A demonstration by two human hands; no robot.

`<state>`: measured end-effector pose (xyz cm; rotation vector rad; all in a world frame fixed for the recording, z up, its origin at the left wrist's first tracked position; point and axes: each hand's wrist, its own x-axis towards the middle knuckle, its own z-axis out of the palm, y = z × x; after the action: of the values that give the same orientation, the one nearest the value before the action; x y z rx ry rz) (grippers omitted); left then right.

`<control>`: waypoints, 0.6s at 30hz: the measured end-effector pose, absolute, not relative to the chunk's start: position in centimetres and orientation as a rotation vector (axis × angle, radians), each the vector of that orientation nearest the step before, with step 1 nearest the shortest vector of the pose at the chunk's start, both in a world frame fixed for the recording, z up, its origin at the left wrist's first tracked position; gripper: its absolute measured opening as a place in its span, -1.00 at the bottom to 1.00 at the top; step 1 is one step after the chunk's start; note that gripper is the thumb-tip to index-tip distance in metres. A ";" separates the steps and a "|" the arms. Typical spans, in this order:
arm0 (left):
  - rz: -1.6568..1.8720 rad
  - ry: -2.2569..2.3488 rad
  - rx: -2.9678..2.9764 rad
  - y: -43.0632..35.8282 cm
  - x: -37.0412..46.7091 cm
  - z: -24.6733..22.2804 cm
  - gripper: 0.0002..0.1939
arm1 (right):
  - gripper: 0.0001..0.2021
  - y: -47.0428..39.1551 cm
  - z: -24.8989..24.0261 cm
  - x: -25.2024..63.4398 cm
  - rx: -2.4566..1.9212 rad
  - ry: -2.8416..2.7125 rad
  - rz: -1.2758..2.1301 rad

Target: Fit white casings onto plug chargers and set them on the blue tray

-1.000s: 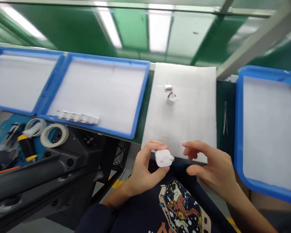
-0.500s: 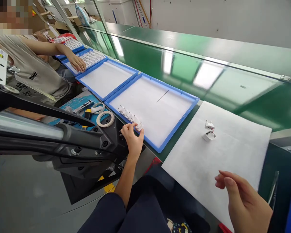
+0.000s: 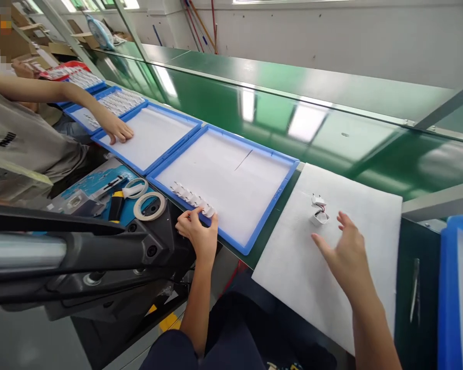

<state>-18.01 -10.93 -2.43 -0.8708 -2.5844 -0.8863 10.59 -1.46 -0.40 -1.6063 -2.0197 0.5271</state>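
My left hand (image 3: 201,232) is at the front edge of a blue-rimmed tray (image 3: 265,216), its thumb and fingers closed on the nearest white plug piece (image 3: 208,210). That piece ends a row of several white plug pieces (image 3: 187,194) lying on the tray's white lining. Over a white foam sheet (image 3: 289,257), my right hand (image 3: 341,247) is spread open and holds nothing. Just to the left of its fingers, on the sheet, stands a white housing (image 3: 319,218), with a pronged plug part (image 3: 318,201) joined to it by red and dark wires.
A co-worker's hand (image 3: 118,128) rests over a second blue tray (image 3: 144,172). Tape rolls (image 3: 149,206) and a yellow-black tool (image 3: 116,205) lie left, above a black metal arm (image 3: 111,252). Tweezers (image 3: 414,290) and another blue tray (image 3: 448,288) are at the right.
My right hand has moved up and left toward the white housing, and its fingers have spread. The co-worker's hand now rests over the second tray. The view has shifted right.
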 end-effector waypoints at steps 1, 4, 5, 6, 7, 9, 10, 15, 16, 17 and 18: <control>-0.887 -2.570 -0.878 -11.0 -18.1 -2.2 -0.61 | -0.24 -1.0 -1.0 10.3 -1.588 -2.027 0.528; -1.003 -2.397 -0.928 -11.6 -17.4 -0.9 -0.53 | -0.31 0.3 -2.5 9.4 -1.546 -2.010 0.521; -1.090 -2.299 -0.972 -11.9 -16.7 -0.4 -0.54 | -0.35 0.7 -2.7 9.1 -1.547 -1.987 0.515; -1.196 -2.205 -1.044 -12.2 -15.7 0.2 -0.59 | -0.40 1.0 -2.7 9.0 -1.558 -1.955 0.510; -1.314 -2.127 -1.169 -12.5 -14.5 0.7 -0.65 | -0.43 1.3 -2.6 8.9 -1.572 -1.919 0.510; -1.525 -2.054 -1.606 -12.7 -11.6 1.3 -0.76 | -0.50 1.1 -1.8 8.9 -1.579 -1.850 0.542; -1.574 -2.073 -1.857 -12.7 -9.9 1.5 -0.75 | -0.52 0.6 -1.2 9.0 -1.566 -1.823 0.567; -1.513 -2.223 -2.583 -11.8 -3.4 0.9 -0.39 | -0.58 -6.4 2.5 9.7 -1.450 -1.736 0.665; -1.553 -2.216 -2.629 -11.8 -2.8 0.7 -0.42 | -0.59 -8.2 3.0 10.0 -1.415 -1.718 0.682; -1.614 -2.190 -2.669 -11.9 -2.3 0.7 -0.47 | -0.58 -9.8 3.4 10.4 -1.380 -1.688 0.725; -1.680 -2.148 -2.711 -12.1 -2.1 0.7 -0.54 | -0.57 -11.1 3.6 10.9 -1.341 -1.647 0.796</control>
<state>-2.08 -12.13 0.65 -2.7111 -2.1475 -1.6804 10.88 -11.14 3.61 -1.3412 -1.6467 0.7964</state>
